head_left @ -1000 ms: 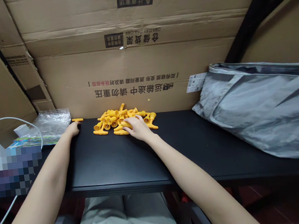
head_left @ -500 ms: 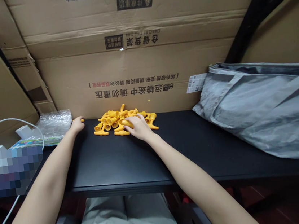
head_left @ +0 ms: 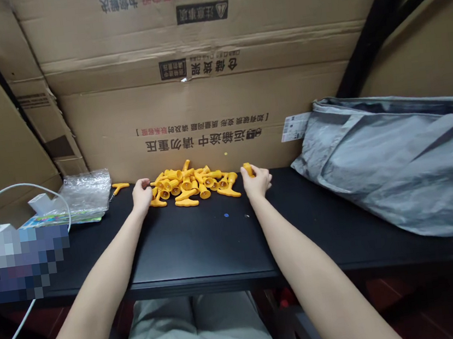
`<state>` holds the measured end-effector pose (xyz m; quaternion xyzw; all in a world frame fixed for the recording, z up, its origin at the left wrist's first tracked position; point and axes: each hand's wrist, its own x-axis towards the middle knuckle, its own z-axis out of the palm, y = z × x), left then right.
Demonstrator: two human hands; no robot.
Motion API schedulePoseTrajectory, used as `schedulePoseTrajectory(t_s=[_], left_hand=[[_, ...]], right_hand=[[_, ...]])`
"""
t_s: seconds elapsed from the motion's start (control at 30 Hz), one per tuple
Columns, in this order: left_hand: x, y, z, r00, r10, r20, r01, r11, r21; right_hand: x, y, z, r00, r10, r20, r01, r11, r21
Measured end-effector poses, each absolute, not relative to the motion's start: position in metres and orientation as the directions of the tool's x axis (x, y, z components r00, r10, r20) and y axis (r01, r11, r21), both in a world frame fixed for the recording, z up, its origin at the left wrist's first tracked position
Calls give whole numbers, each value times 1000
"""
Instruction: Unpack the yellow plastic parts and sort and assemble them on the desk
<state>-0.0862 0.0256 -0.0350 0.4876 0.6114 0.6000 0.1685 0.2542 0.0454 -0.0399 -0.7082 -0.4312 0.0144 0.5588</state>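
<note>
Yellow T-shaped plastic handles with flared, hollow cup ends lie in a pile (head_left: pixel 187 185) at the back of the black table. My right hand (head_left: pixel 258 182), just right of the pile, is closed round one yellow T-shaped handle (head_left: pixel 248 170), mostly hidden by the fingers. At the pile's left edge is my left hand (head_left: pixel 142 195), its fingers curled against the nearest yellow pieces. Whether it grips one is hidden. Farther left, a single T-shaped handle (head_left: pixel 120 187) lies apart, with a thin spiral-looking metal part.
Cardboard (head_left: pixel 201 101) stands upright behind the table (head_left: pixel 195 250). Clear plastic packaging (head_left: pixel 87 195) and a white charger with a cable (head_left: pixel 1 238) sit on the left. A large grey bag (head_left: pixel 395 165) covers the right end. A small blue dot (head_left: pixel 226 215) shows on the tabletop.
My left hand has moved right, away from the lone T-shaped handle, to the pile's edge. My right hand has left the pile to the right with a yellow handle in it.
</note>
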Motion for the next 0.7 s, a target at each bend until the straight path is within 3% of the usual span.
schedulePoseTrajectory(t_s=[0.13,0.27,0.4,0.7], left_hand=[[-84,20,-48,-308,786,537,661,-230,715],[-81,19,-52,-190,769,610,758,-280,589],[-80,20,-53,-154,757,635,781,-300,548],[-79,19,-53,-128,752,647,793,-314,523]], right_hand=[[268,50,-51,637,713,291,555,-162,-816],[271,55,-56,648,719,253,537,-195,-821],[274,60,-61,660,699,276,561,-213,-800],[271,60,-62,535,808,246,711,-274,-648]])
